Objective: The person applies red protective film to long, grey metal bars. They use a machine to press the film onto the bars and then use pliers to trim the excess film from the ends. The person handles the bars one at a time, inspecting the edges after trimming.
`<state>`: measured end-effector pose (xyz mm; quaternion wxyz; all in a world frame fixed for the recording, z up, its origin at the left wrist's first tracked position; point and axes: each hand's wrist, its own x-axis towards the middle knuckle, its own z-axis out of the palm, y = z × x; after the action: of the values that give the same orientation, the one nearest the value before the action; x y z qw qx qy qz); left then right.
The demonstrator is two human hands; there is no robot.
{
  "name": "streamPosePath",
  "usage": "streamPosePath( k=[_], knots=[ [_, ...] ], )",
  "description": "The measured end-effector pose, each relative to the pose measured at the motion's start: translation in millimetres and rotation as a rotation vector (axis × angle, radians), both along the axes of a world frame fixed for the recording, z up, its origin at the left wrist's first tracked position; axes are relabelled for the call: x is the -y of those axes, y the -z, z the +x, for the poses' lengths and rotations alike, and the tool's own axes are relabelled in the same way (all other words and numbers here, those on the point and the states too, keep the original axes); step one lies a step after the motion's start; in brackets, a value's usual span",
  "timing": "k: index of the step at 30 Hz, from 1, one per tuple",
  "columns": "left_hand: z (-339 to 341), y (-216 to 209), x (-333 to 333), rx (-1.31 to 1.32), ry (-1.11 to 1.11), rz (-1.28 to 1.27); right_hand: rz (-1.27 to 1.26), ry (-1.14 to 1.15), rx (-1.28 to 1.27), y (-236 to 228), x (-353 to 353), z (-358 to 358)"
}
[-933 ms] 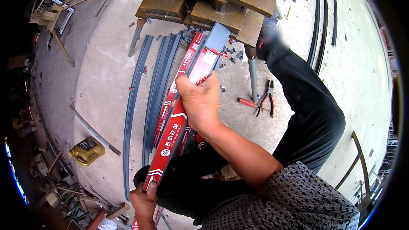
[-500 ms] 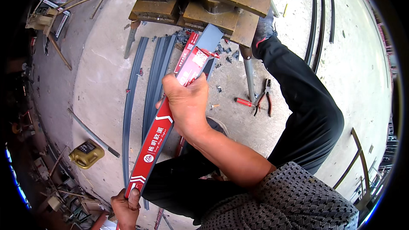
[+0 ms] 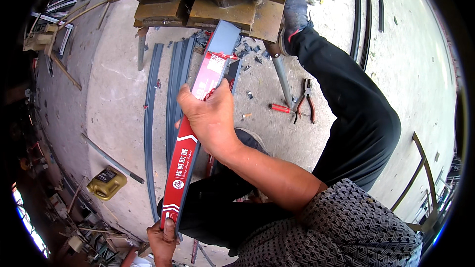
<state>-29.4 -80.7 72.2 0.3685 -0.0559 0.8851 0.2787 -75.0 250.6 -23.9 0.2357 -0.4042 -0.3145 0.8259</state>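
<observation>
A long grey profile strip [image 3: 185,155] covered in red printed film slants up from my lap to a brass-coloured metal press [image 3: 217,17]. Near its upper end the film is torn and bunched, and the last stretch is bare grey. That end overlaps the lower edge of the press; whether it touches cannot be told. My right hand [image 3: 210,118] is closed around the strip above its middle, thumb along the left side. Down by the lower edge, my left hand [image 3: 163,242] grips the near end, thumb on top of the film.
Several grey strips [image 3: 151,118] lie on the floor to the left, with dark scraps [image 3: 257,48] under the press. Pliers [image 3: 306,99] and a red-handled tool [image 3: 280,108] lie near a press leg [image 3: 281,76]. A gold oil can [image 3: 107,183] sits at left.
The strip has turned more upright: its near end and my left hand have moved right. The view has shifted slightly, so the press appears further left. Both hands keep their grip.
</observation>
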Motion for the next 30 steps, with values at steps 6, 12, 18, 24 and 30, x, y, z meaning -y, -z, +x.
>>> streamPosePath(
  k=[6,12,18,24,30],
  knots=[
    [-3.6,1.3,0.4,-0.011,0.04,-0.036,0.014,0.014,0.002,-0.7,0.9,0.5],
    [9.1,3.3,0.5,0.023,-0.006,-0.002,0.045,0.005,0.004,2.1,-1.6,5.0],
    [53.3,25.0,-12.2,0.055,-0.061,0.067,0.125,-0.091,0.069,14.3,-8.6,18.9],
    [77.9,49.3,-22.4,0.029,-0.061,0.115,0.27,-0.103,0.045,31.0,-16.7,25.5],
    [75.6,46.3,-26.7,0.023,-0.093,0.075,0.209,-0.105,0.037,33.5,-16.8,23.3]
  ],
)
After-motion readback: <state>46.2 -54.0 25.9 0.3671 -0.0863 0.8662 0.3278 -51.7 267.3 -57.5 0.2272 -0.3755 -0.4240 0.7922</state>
